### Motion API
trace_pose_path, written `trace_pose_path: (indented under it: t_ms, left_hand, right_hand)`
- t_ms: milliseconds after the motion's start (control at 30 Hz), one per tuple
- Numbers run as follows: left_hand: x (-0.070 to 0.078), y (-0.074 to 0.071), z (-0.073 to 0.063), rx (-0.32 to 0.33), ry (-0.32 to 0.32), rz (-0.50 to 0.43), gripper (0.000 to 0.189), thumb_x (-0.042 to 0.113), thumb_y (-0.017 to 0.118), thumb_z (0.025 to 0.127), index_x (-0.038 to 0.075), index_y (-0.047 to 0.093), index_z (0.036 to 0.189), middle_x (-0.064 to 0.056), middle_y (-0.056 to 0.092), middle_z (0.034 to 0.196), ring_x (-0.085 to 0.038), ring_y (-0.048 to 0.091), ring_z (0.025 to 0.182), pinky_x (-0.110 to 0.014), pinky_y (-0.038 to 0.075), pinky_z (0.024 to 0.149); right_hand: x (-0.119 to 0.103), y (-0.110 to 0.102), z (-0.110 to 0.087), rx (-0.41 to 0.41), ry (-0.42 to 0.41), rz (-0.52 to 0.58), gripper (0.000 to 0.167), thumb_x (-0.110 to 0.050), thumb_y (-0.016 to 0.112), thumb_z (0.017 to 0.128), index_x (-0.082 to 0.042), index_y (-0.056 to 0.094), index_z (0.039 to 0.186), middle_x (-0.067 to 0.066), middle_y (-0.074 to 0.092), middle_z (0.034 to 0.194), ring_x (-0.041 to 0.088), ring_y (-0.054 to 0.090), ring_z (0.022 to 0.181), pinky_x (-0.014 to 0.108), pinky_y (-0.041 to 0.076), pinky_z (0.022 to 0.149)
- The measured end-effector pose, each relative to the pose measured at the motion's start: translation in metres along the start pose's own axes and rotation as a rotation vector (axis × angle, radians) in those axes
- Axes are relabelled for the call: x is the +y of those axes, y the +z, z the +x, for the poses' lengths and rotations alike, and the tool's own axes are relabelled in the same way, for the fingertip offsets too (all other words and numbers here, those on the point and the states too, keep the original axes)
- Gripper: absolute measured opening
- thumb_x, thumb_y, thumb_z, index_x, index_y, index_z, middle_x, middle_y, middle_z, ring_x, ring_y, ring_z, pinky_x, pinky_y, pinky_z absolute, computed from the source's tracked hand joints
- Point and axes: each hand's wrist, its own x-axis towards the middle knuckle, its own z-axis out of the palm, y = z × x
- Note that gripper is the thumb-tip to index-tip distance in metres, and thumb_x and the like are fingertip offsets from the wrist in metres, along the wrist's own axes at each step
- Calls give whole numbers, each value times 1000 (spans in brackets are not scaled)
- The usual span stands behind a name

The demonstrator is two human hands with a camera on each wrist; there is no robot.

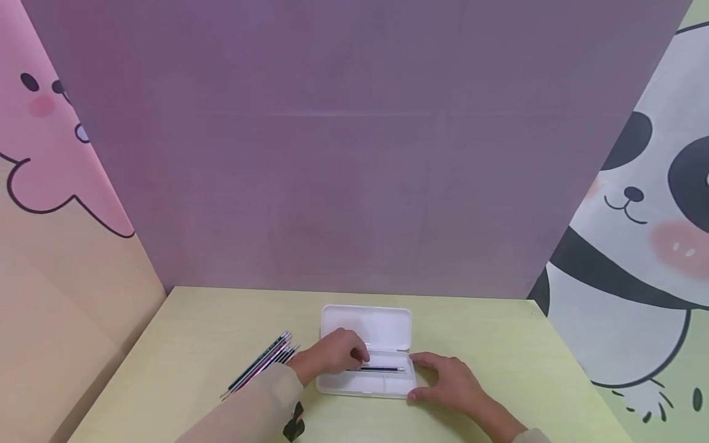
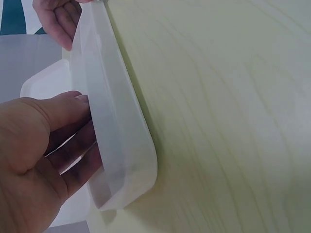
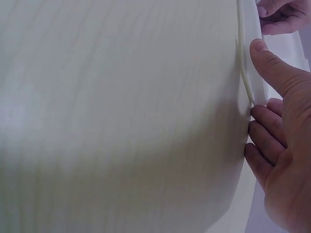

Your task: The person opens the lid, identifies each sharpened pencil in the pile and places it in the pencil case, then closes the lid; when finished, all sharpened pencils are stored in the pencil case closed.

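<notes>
A white pencil case (image 1: 400,383) lies with its lid (image 1: 382,320) folded back, away from me. One dark pencil (image 1: 388,369) with a pale end lies lengthwise in the tray. My left hand (image 1: 338,352) reaches into the tray from the left, fingers bent down at the pencil and pinching it near its left part. In the left wrist view, the case's front wall (image 2: 116,136) hides those fingertips. My right hand (image 1: 451,381) grips the right end of the case, thumb at the front corner and fingers along the side near the hinge.
Several pencils (image 1: 260,363) lie in a slanted bunch left of the case, partly behind my left sleeve (image 1: 255,403). All this is on a pale wood-grain table (image 1: 515,357). A purple panel (image 1: 354,184) rises at its back edge.
</notes>
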Motion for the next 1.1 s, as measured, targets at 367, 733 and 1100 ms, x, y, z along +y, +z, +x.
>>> trace_pose_path:
  t_ms: [367,733,1100]
  left_hand:
    - [-13,-33,-24,48,16,-178,26,8,80,87,5,77,112,5,71,87,-6,62,80,-24,54,75]
    - [-56,-79,-72,114,-57,-280,35,14,77,92,3,72,124,1,72,100,-16,67,94,-31,58,79]
    - [-114,-91,-124,97,-166,-307,34,12,72,95,-6,68,124,-9,71,103,-20,64,89,-35,56,69]
  right_hand:
    - [2,-8,2,-33,-22,-10,75,-62,90,61,-26,71,124,-5,75,123,25,69,111,49,49,96]
    - [3,-12,5,-45,-18,-33,77,-63,90,60,-27,70,125,-6,75,123,25,69,112,49,49,96]
    - [5,-7,-3,-14,-32,-23,74,-64,88,62,-29,70,125,-9,75,121,22,71,111,46,50,95]
